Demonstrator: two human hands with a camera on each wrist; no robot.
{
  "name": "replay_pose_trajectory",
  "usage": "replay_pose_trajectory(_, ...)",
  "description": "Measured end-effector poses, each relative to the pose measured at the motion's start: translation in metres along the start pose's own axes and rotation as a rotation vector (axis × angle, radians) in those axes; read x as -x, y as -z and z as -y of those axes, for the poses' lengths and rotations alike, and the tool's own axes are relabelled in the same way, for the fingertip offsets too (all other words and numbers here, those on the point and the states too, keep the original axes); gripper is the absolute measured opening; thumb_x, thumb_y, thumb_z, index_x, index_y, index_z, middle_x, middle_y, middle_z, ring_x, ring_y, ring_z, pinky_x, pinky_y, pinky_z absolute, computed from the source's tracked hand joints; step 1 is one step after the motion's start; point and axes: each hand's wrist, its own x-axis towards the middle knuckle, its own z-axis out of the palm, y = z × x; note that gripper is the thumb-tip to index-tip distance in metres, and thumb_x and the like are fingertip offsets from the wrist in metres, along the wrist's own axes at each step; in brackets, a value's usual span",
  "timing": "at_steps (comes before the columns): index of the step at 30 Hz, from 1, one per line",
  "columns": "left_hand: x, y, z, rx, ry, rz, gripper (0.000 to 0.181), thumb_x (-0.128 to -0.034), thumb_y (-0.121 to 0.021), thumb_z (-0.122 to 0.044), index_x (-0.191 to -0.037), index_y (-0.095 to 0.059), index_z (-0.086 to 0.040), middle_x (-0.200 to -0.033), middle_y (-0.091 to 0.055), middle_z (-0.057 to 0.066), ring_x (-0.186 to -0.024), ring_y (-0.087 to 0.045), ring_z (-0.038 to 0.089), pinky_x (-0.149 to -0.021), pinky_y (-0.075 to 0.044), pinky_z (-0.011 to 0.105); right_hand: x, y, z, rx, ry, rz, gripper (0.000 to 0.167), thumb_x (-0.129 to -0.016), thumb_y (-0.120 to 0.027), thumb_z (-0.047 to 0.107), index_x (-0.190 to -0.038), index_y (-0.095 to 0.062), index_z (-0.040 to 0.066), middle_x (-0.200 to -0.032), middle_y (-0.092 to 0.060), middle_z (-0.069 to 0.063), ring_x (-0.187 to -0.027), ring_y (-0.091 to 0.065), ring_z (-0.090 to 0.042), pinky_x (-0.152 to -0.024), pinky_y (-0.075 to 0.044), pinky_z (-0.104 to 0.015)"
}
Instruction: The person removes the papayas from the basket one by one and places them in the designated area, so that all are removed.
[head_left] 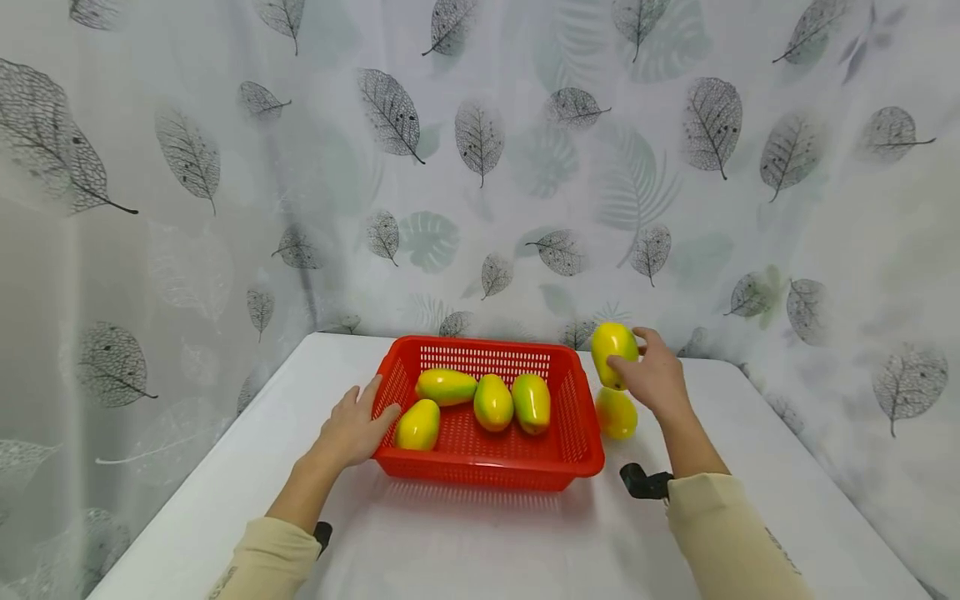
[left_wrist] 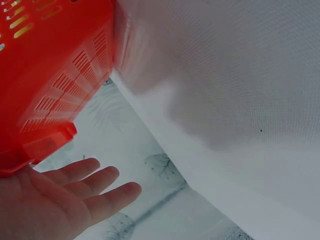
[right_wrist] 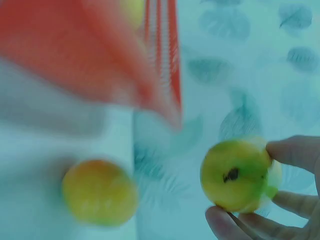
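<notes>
A red slotted basket (head_left: 487,471) holds several yellow-green mangoes, one of them (head_left: 417,425) near its left wall. My left hand (head_left: 352,429) rests on the basket's left rim, fingers spread; in the left wrist view the palm (left_wrist: 45,205) lies against the rim with straight fingers. My right hand (head_left: 660,375) pinches a mango (head_left: 613,354) between thumb and fingers, raised just right of the basket. Below it another mango (head_left: 617,414) lies on the table beside the basket's right wall. The right wrist view shows the held mango (right_wrist: 235,175) end-on, with a dark stem mark.
The white table (head_left: 465,554) extends around the basket. Behind and at both sides hangs a pale curtain (head_left: 525,208) with a leaf pattern, close to the table's back edge.
</notes>
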Motion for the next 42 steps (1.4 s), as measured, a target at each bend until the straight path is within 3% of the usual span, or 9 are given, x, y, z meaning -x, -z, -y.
replay_pose_trajectory(7, -0.003, 0.002, -0.001, 0.001, -0.012, -0.010, 0.078, -0.1029, -0.048, -0.047, -0.166, -0.020, -0.010, -0.162, -0.026, 0.033, -0.144, -0.034, 0.055, -0.107, -0.041, 0.074, -0.006, 0.016, -0.050, 0.108, -0.118, -0.107, 0.077, -0.098, -0.057, 0.029, -0.158, -0.025, -0.007, -0.148, -0.041, -0.040, -0.127, -0.046, -0.054, -0.103, -0.048, -0.064)
replay_pose_trajectory(17, -0.003, 0.003, -0.005, 0.002, -0.006, -0.004, 0.078, -0.1026, -0.049, -0.046, -0.166, -0.020, -0.011, -0.163, -0.026, 0.033, -0.145, -0.033, 0.056, -0.109, -0.038, 0.076, -0.005, 0.008, -0.093, 0.192, -0.189, -0.041, 0.076, -0.098, -0.057, 0.025, -0.155, -0.024, -0.012, -0.149, -0.035, -0.043, -0.130, -0.041, -0.058, -0.111, -0.040, -0.067)
replay_pose_trajectory(31, -0.001, 0.000, -0.003, 0.000, -0.010, -0.011, 0.077, -0.1026, -0.049, -0.045, -0.166, -0.021, -0.010, -0.162, -0.027, 0.033, -0.146, -0.033, 0.055, -0.110, -0.036, 0.077, -0.006, -0.009, -0.109, 0.202, -0.288, 0.013, 0.075, -0.097, -0.058, 0.024, -0.154, -0.024, -0.012, -0.145, -0.037, -0.041, -0.124, -0.045, -0.055, -0.110, -0.044, -0.065)
replay_pose_trajectory(42, -0.002, -0.001, 0.002, -0.004, -0.009, -0.018, 0.078, -0.1026, -0.049, -0.045, -0.166, -0.021, -0.010, -0.162, -0.027, 0.033, -0.146, -0.032, 0.054, -0.111, -0.034, 0.077, -0.011, -0.010, -0.103, 0.233, -0.295, 0.044, 0.077, -0.095, -0.056, 0.027, -0.154, -0.024, -0.011, -0.144, -0.038, -0.042, -0.122, -0.047, -0.055, -0.107, -0.045, -0.066)
